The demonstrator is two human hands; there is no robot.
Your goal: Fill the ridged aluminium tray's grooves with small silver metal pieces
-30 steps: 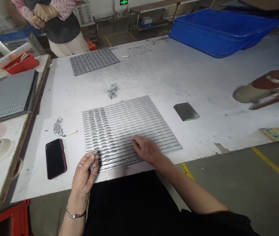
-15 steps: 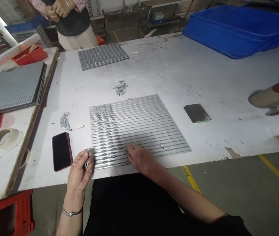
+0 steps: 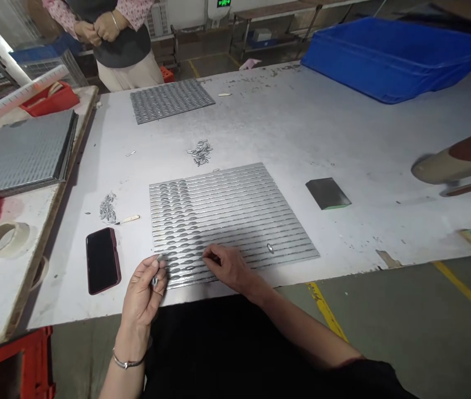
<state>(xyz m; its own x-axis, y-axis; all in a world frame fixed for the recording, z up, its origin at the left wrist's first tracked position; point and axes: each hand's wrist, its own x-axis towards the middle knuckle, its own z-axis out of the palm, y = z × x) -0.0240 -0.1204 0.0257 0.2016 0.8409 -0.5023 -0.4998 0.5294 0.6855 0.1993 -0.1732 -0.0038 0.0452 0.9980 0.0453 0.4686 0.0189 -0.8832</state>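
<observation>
Pinching small grey pieces [image 3: 154, 281] in my left hand [image 3: 143, 288] by the ridged sheet [image 3: 235, 205] on the table [image 3: 260, 127], I cannot tell what my curled right hand [image 3: 226, 268] holds, though its sweeping rightward could dislodge the loose oval [image 3: 270, 249].

Panel [image 3: 235, 210]: silver, lined; 3 columns dark ovals [image 3: 181, 230]. Bin [image 3: 343, 66]: blue. Phone [image 3: 102, 260]: black, maroon-edged.

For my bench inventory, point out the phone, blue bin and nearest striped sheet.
Phone [image 3: 102, 260]: head view, middle of its dark screen.
Blue bin [image 3: 354, 71]: head view, its near outer wall.
Striped sheet [image 3: 233, 213]: head view, striped surface near its middle.
</observation>
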